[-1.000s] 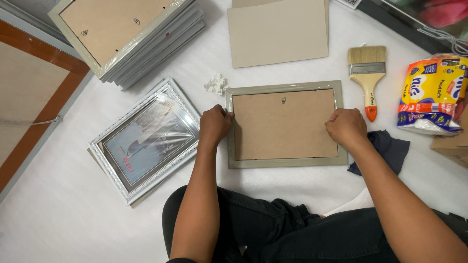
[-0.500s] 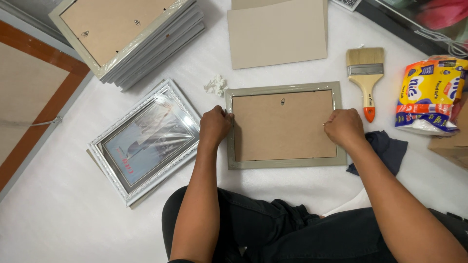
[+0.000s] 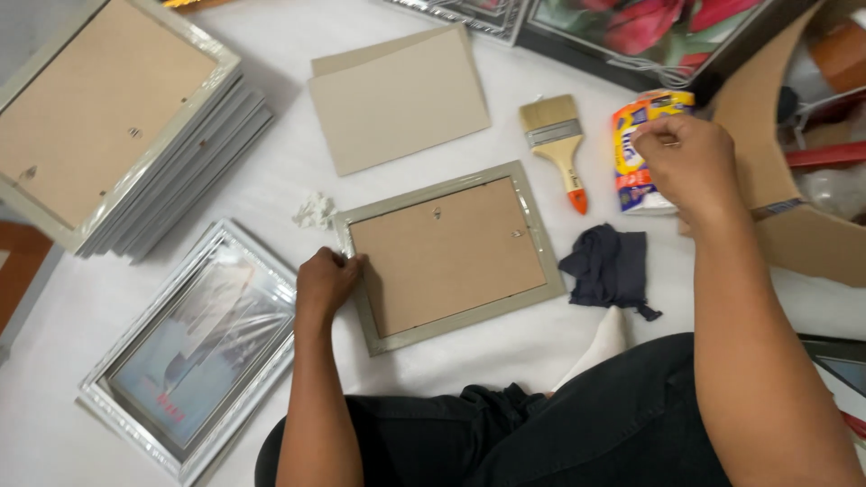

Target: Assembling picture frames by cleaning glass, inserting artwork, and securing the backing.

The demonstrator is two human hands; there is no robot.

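Note:
A grey picture frame [image 3: 451, 257] lies face down on the white sheet, its brown backing board up. My left hand [image 3: 327, 281] rests on the frame's left edge, fingers curled onto it. My right hand [image 3: 690, 162] is off to the right, fingers pinched at the top of a yellow and blue packet [image 3: 636, 153]. A paintbrush [image 3: 559, 144] with an orange-tipped handle lies between the frame and the packet. A dark cloth [image 3: 609, 266] sits just right of the frame.
A stack of face-down frames [image 3: 108, 126] stands at the upper left. A silver frame wrapped in plastic [image 3: 198, 343] lies at lower left. Grey card sheets [image 3: 397, 95] lie above the frame. A cardboard box [image 3: 794, 180] is at right. My legs fill the bottom.
My right hand has left the frame's right edge and moved up and right to the packet. The view has shifted and the frame now sits tilted. My left hand stays on the left edge.

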